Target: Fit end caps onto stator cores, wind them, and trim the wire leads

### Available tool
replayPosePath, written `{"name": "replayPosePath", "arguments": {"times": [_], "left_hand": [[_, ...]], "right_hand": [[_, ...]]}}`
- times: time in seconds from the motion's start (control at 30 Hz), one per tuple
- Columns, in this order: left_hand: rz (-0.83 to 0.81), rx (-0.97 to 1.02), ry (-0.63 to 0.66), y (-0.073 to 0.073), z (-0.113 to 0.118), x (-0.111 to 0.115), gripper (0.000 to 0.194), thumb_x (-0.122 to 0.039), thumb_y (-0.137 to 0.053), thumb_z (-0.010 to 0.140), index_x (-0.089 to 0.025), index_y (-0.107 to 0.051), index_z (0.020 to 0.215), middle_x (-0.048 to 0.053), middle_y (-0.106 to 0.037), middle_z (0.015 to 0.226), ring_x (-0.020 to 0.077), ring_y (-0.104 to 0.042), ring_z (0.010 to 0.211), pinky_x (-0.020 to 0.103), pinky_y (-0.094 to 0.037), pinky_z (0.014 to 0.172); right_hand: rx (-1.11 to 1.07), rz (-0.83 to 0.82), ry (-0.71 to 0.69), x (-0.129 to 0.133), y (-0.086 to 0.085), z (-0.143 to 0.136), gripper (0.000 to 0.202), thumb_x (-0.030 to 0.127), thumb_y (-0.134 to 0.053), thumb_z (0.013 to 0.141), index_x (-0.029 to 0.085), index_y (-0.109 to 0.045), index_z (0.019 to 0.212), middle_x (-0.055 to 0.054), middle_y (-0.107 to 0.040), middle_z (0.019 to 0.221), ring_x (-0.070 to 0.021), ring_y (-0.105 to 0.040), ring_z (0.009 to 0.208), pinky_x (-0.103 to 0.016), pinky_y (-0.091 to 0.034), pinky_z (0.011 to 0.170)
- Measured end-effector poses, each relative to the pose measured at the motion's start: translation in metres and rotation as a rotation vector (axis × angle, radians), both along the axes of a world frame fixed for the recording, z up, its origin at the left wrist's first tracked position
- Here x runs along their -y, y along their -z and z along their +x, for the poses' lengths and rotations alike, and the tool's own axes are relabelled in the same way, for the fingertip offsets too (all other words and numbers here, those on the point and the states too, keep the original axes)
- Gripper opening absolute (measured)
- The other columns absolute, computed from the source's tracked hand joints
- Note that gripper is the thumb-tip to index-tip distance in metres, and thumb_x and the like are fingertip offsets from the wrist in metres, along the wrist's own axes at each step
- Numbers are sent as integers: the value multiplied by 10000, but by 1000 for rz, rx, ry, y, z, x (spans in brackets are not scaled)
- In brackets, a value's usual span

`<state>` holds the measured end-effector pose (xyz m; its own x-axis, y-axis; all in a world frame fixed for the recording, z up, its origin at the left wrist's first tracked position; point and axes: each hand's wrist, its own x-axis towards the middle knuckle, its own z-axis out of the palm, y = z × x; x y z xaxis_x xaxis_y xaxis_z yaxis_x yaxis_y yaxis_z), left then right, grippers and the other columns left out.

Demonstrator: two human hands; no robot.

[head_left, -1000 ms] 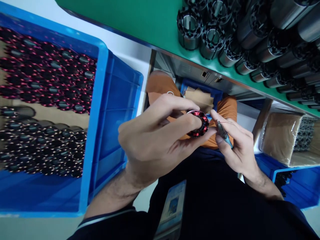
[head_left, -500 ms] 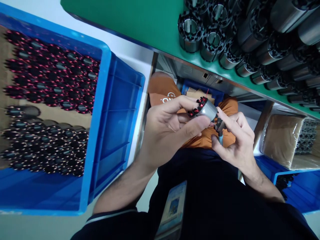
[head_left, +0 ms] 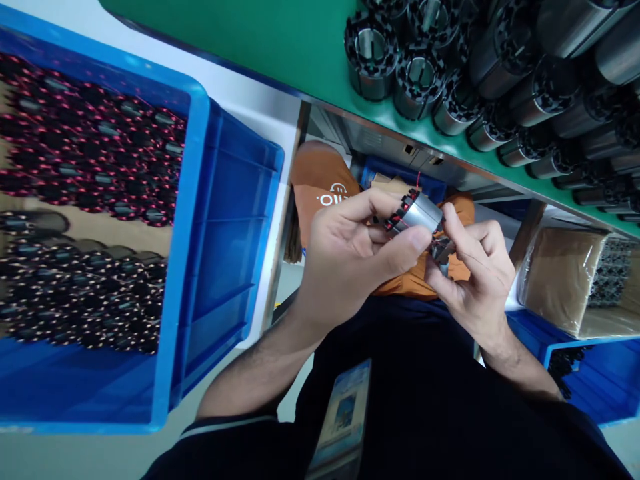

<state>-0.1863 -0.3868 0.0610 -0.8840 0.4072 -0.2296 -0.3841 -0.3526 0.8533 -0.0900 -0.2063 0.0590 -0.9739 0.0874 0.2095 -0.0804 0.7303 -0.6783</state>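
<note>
My left hand is closed around a motor stator, a silver cylinder with black toothed ends and red winding wire. Its thumb presses on the metal side. The stator lies tilted, and a loose red wire end sticks up from its far end. At the near end, my right hand pinches what look like small nippers with a dark metal head and a blue-grey handle. The head is close to the stator's lower end; whether it touches the wire there is hidden by my fingers.
On the left, a blue crate holds rows of red-wound and copper-wound stators. Many unwound stator cores stand on the green table at upper right. A plastic-wrapped carton and another blue bin are at the right.
The stator has moved slightly right and turned, showing more of its silver side. The right-hand fingers have come closer around the nippers, whose handle now shows less. The view has shifted a little.
</note>
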Motion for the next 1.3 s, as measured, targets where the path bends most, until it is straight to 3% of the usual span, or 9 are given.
{"name": "replayPosePath", "arguments": {"times": [0.27,0.37,0.43,0.53,0.63,0.73,0.83,1.03,1.3], "left_hand": [[-75,36,-71,7,3,-8,289,-415,-995,943,-224,-777,941,-3,-808,918,152,-817,778,211,-677,613],[-112,82,-129,16,2,7,332,-482,-963,965,-222,-757,981,11,-824,975,193,-885,863,218,-704,659],[-195,64,-201,23,1,41,414,-587,-954,956,-232,-761,1043,28,-840,1031,208,-896,903,235,-722,705],[-498,-94,-400,24,1,130,480,-648,-982,904,-263,-758,1083,24,-842,1035,209,-882,906,274,-724,760],[-1083,-270,-548,11,4,232,421,-591,-983,902,-267,-753,1044,30,-850,1155,216,-856,967,348,-712,880],[-1640,-287,-359,12,0,310,310,-547,-840,1025,-255,-794,1119,73,-843,1291,267,-803,1228,446,-642,1155],[-1808,-203,-136,39,-16,350,242,-443,-804,1049,-226,-819,1156,101,-820,1363,290,-721,1360,503,-536,1291],[-1857,-134,17,93,-54,368,320,-439,-787,1058,-190,-882,1236,159,-724,1362,369,-579,1391,561,-510,1241],[-1883,-132,76,98,-64,378,447,-608,-670,1159,-233,-824,1347,131,-711,1444,350,-593,1387,478,-540,1133]], "right_hand": [[127,-90,-23,-5,-1,-4,533,356,-720,1153,382,-714,1685,-36,-678,959,-213,-568,842,-351,-611,752],[252,-93,-51,-14,5,0,664,369,-695,1155,318,-577,1807,-84,-785,1153,-225,-666,912,-382,-647,867],[334,-51,-58,-27,14,7,845,407,-726,1127,290,-405,1899,-148,-792,1417,-284,-753,1081,-454,-652,1000],[421,33,-52,-54,38,19,1015,534,-795,1062,368,-297,1931,-177,-691,1662,-424,-758,1334,-572,-616,1080],[516,134,-80,-76,67,24,983,660,-730,1071,415,-302,1921,-196,-765,1306,-467,-793,1084,-641,-616,871],[601,157,-197,-83,84,17,973,643,-721,1078,507,-241,1913,-143,-704,1116,-411,-778,826,-628,-620,721],[601,135,-300,-72,87,3,976,628,-753,1055,575,-250,1889,-110,-686,1062,-361,-758,703,-596,-635,646],[600,156,-377,-27,71,-15,917,715,-593,1086,414,-323,1909,-102,-695,1124,-340,-794,809,-531,-683,700],[672,201,-481,-19,75,-21,882,639,-631,1122,365,-337,1907,-88,-740,1234,-282,-861,925,-386,-694,764]]}}
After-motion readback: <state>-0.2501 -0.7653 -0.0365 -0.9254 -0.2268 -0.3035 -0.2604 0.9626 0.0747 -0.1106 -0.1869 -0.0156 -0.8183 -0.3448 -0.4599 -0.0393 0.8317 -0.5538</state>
